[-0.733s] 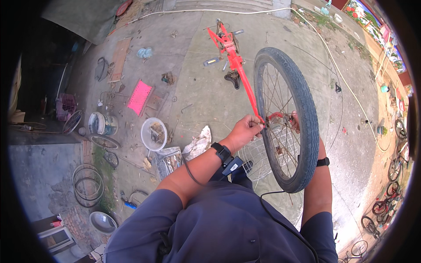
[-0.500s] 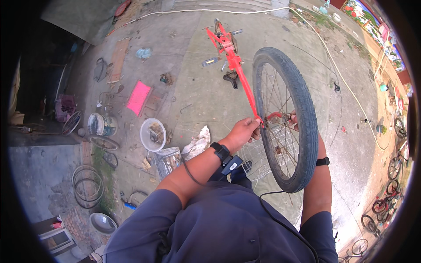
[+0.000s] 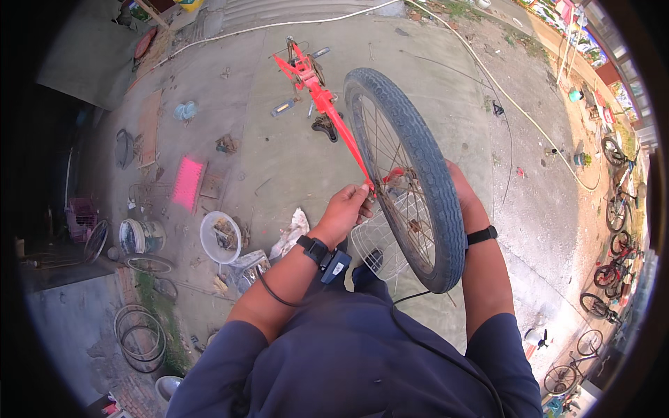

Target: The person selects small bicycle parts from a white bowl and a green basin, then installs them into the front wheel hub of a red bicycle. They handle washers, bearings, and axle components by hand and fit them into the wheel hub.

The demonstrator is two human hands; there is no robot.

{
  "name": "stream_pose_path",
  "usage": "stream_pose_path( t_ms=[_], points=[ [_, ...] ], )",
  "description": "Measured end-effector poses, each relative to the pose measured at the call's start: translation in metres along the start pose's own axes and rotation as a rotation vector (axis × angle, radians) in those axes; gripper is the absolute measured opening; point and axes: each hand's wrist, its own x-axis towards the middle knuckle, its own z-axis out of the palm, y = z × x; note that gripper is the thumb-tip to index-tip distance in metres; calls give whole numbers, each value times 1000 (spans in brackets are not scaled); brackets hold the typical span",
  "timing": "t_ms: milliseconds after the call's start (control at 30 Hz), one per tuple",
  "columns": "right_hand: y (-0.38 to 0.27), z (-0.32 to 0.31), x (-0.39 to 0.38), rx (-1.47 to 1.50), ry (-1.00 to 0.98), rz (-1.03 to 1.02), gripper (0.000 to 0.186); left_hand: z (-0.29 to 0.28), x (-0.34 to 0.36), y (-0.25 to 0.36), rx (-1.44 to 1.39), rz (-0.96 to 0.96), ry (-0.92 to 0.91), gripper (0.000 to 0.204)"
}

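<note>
A red bicycle frame (image 3: pixel 325 104) stretches away from me, its near end at my left hand (image 3: pixel 347 210). The thumb and fingers of that hand are closed on the red tube's tip, beside the wheel's spokes. A wheel with a black knobbly tyre (image 3: pixel 420 143) stands upright and slightly tilted at the frame's right side. A red curved part (image 3: pixel 394 175) shows near the hub, seen past the spokes. My right hand (image 3: pixel 463 187) reaches behind the tyre from the right; its fingers are hidden there.
Below the wheel lies a white wire basket (image 3: pixel 368 238). A black saddle (image 3: pixel 325 128) rests near the frame. To the left are a white tub (image 3: pixel 203 240), a pink mat (image 3: pixel 188 182) and loose rims (image 3: pixel 120 327). A pale hose (image 3: pixel 481 63) crosses behind; several bicycles (image 3: pixel 605 275) stand at right.
The whole scene has shifted left in the picture. My right fingers, seen earlier through the spokes near the hub, are now behind the tyre. My left hand keeps its hold on the frame tip.
</note>
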Motion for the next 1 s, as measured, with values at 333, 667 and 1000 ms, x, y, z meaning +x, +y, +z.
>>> stream_pose_path(
  t_ms=[333, 667, 1000],
  points=[
    [24, -4, 13, 35, -37, -60, 30, 1, -2, 1, -37, 36, 17, 20],
    [0, -3, 7, -63, -6, 109, 21, 0, -1, -4, -3, 163, 16, 21],
    [-1, -1, 6, -20, -38, 51, 21, -6, 3, -5, -57, 86, 14, 19]
  ],
)
